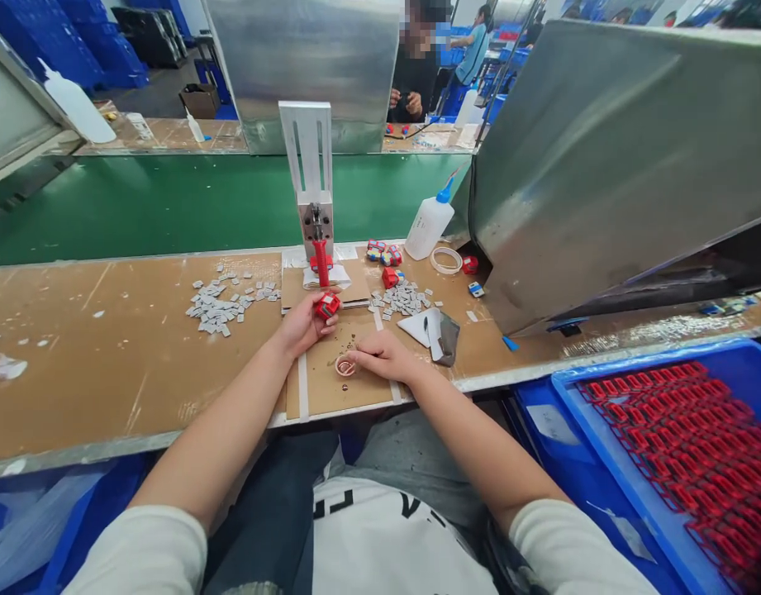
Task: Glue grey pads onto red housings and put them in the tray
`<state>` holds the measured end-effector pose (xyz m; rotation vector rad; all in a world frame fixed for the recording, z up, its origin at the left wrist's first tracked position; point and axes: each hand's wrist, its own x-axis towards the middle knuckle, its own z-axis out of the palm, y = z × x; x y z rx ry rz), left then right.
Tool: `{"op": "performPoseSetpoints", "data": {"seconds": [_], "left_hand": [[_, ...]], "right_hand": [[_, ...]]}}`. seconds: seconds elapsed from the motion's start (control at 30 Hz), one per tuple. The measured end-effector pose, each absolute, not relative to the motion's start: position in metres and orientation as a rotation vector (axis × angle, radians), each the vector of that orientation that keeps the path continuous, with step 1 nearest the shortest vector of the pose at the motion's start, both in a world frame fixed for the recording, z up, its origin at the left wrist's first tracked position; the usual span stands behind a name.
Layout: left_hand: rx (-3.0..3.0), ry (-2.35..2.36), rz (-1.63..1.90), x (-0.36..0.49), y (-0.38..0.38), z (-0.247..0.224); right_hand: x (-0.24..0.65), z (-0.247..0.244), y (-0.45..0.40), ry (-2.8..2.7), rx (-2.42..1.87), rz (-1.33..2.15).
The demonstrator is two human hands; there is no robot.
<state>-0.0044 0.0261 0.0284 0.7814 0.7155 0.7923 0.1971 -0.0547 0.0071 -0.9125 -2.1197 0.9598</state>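
Note:
My left hand (306, 326) is closed around a small red toy car (327, 305), held just in front of the clamp. My right hand (383, 357) has its fingers pressed together at the edge of a small round dish (344, 366). What those fingers pinch, if anything, is too small to tell. Tiny dark bits lie on the cardboard around the dish. Behind my left hand stands a toggle clamp with a red handle (321, 263) on a white slotted bracket (306, 153). Another red piece sits under the handle, partly hidden.
Piles of small grey plates (216, 307) lie left and right of the clamp. Several toy cars (385, 253), a squeeze bottle (430, 225) and a tape roll (446, 260) stand behind. A metal panel (615, 165) and a blue crate (566, 388) of red parts flank the right. A co-worker (414, 74) sits opposite.

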Motion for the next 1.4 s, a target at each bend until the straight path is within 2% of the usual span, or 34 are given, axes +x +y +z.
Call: {"op": "performPoseSetpoints", "data": {"seconds": [0.23,0.43,0.77,0.93,1.13,1.3,1.4], "left_hand": [[1.06,0.774,0.786,-0.006,0.023,0.022],[1.513,0.896,0.793,-0.01,0.023,0.018],[1.325,0.769,0.706,-0.008,0.013,0.016],[1.346,0.814,0.743,-0.009,0.014,0.018],[1.46,0.763,0.837,-0.008,0.017,0.017],[1.461,0.762,0.712,-0.011,0.017,0.015],[1.471,0.75,0.685,-0.012,0.017,0.012]], "right_hand": [[0.203,0.01,-0.055,-1.953,-0.948,0.969],[0.209,0.0,-0.054,-1.498,-1.057,0.856],[0.209,-0.011,-0.045,-1.047,-0.98,0.932],[0.209,-0.009,-0.048,-1.124,-0.947,0.96],[0.209,0.0,-0.054,-1.671,-0.963,0.926],[0.205,0.004,-0.052,-1.938,-0.951,1.079],[0.207,0.001,-0.052,-1.871,-0.951,1.044]]}}
